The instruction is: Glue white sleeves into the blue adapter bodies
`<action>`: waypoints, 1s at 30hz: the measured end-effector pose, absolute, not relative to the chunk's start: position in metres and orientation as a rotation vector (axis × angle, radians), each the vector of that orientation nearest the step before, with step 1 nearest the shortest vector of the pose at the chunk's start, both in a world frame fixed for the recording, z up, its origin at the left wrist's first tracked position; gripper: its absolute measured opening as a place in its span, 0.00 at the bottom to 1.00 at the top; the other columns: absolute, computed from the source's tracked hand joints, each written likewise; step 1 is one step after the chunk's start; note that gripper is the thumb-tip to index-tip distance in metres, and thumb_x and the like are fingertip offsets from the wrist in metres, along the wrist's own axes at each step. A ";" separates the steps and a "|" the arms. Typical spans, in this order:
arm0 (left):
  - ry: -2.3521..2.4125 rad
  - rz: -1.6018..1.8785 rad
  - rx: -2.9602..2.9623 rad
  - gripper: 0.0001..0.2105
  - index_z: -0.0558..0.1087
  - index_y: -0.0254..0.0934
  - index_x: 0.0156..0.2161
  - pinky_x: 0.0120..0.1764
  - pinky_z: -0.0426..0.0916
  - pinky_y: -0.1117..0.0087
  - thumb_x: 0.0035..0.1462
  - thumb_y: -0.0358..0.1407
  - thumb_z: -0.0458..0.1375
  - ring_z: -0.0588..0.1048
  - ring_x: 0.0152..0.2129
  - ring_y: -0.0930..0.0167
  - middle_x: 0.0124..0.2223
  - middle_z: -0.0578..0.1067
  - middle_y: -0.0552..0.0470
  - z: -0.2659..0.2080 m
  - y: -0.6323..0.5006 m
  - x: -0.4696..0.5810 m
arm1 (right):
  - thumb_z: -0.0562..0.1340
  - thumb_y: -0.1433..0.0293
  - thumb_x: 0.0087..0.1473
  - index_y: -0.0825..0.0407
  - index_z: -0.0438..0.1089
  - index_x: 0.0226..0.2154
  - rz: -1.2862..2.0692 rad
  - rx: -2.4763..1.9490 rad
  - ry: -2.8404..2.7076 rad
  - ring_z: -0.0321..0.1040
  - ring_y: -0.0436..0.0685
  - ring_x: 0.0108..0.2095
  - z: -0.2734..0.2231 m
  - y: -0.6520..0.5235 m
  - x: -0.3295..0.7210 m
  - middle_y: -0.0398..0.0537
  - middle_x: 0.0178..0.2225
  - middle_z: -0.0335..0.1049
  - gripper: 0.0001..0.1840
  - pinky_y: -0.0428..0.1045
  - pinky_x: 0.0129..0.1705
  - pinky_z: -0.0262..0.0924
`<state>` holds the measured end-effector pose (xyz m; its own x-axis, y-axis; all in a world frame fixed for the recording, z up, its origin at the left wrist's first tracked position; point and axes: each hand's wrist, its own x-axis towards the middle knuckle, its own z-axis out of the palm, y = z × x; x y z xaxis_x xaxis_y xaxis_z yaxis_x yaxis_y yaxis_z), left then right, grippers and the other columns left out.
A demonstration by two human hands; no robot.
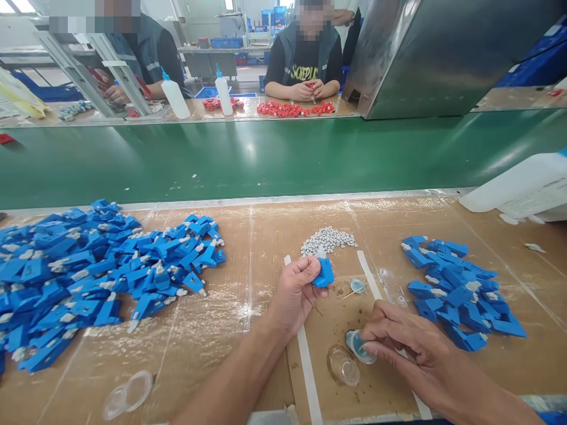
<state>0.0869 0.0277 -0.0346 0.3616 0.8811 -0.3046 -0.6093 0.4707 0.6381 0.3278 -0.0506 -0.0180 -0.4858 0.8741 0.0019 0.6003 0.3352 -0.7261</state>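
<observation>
Between the thumb and fingers of my left hand (296,294) is a small blue plastic part (326,273) with a whitish bit at its upper end. My right hand (405,342) is closed in a pinch over a small cup (349,337) of blue-grey paste; whatever the fingertips hold is hidden. A clear plastic cup (343,367) sits against the paste cup. Beyond my right hand lies a small round dab of bluish paste (357,286) with a thin stick beside it. Just past the blue part is a pile of small grey-white pieces (328,239).
Blue parts with whitish pieces form a large heap (88,265) on the left and a smaller heap (460,289) on the right. Clear lids (128,394) lie front left. A white bottle (522,183) lies right. Across the green belt (248,153), two people sit near red parts (287,109).
</observation>
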 end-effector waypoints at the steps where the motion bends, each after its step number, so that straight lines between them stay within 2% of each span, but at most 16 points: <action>1: 0.679 1.001 0.462 0.25 0.77 0.33 0.31 0.27 0.66 0.78 0.47 0.51 0.81 0.73 0.26 0.76 0.31 0.76 0.50 -0.034 0.028 0.087 | 0.62 0.63 0.76 0.42 0.81 0.43 0.933 -1.299 -2.216 0.78 0.58 0.38 -0.018 -0.052 0.330 0.46 0.39 0.79 0.11 0.49 0.39 0.72; 5: 0.676 0.984 0.463 0.24 0.78 0.33 0.32 0.27 0.66 0.78 0.49 0.51 0.81 0.73 0.27 0.75 0.31 0.76 0.50 -0.034 0.028 0.087 | 0.62 0.59 0.76 0.41 0.82 0.43 0.951 -1.310 -2.200 0.80 0.60 0.39 -0.012 -0.054 0.334 0.47 0.39 0.80 0.12 0.49 0.40 0.74; 10: 0.685 0.973 0.445 0.24 0.79 0.32 0.33 0.27 0.67 0.79 0.49 0.51 0.81 0.74 0.26 0.75 0.31 0.76 0.50 -0.039 0.029 0.088 | 0.59 0.56 0.78 0.44 0.75 0.36 1.181 -1.362 -2.061 0.76 0.57 0.34 0.001 -0.041 0.335 0.44 0.34 0.76 0.19 0.48 0.37 0.71; 13: 0.697 0.959 0.404 0.25 0.80 0.31 0.34 0.27 0.69 0.80 0.48 0.51 0.82 0.75 0.26 0.76 0.32 0.78 0.49 -0.043 0.031 0.089 | 0.60 0.52 0.76 0.45 0.76 0.36 1.210 -1.347 -1.877 0.75 0.56 0.33 0.007 -0.025 0.334 0.44 0.33 0.76 0.20 0.47 0.36 0.71; 18: 0.708 0.920 0.375 0.25 0.80 0.30 0.35 0.26 0.69 0.80 0.49 0.51 0.81 0.78 0.26 0.74 0.32 0.78 0.48 -0.046 0.031 0.090 | 0.65 0.51 0.73 0.42 0.81 0.38 1.002 -1.437 -1.711 0.75 0.55 0.28 0.014 0.001 0.322 0.41 0.30 0.79 0.17 0.46 0.31 0.72; 21: 0.716 0.922 0.352 0.24 0.79 0.30 0.35 0.27 0.70 0.80 0.50 0.50 0.81 0.78 0.26 0.74 0.32 0.80 0.46 -0.045 0.031 0.091 | 0.66 0.53 0.73 0.40 0.82 0.39 0.816 -1.454 -1.724 0.77 0.55 0.29 0.015 0.013 0.309 0.40 0.31 0.81 0.14 0.46 0.35 0.74; 25: 0.722 0.920 0.325 0.25 0.79 0.30 0.36 0.26 0.70 0.80 0.49 0.50 0.81 0.79 0.25 0.74 0.33 0.81 0.44 -0.046 0.030 0.092 | 0.64 0.54 0.75 0.40 0.81 0.41 0.677 -1.370 -1.733 0.81 0.57 0.33 0.009 0.026 0.292 0.41 0.37 0.85 0.13 0.49 0.42 0.78; 30: 0.710 0.919 0.305 0.24 0.79 0.31 0.35 0.25 0.70 0.79 0.51 0.50 0.81 0.79 0.24 0.74 0.31 0.81 0.45 -0.049 0.029 0.093 | 0.61 0.57 0.78 0.38 0.78 0.44 0.640 -1.174 -1.819 0.82 0.59 0.33 0.000 0.036 0.285 0.44 0.37 0.85 0.11 0.51 0.39 0.79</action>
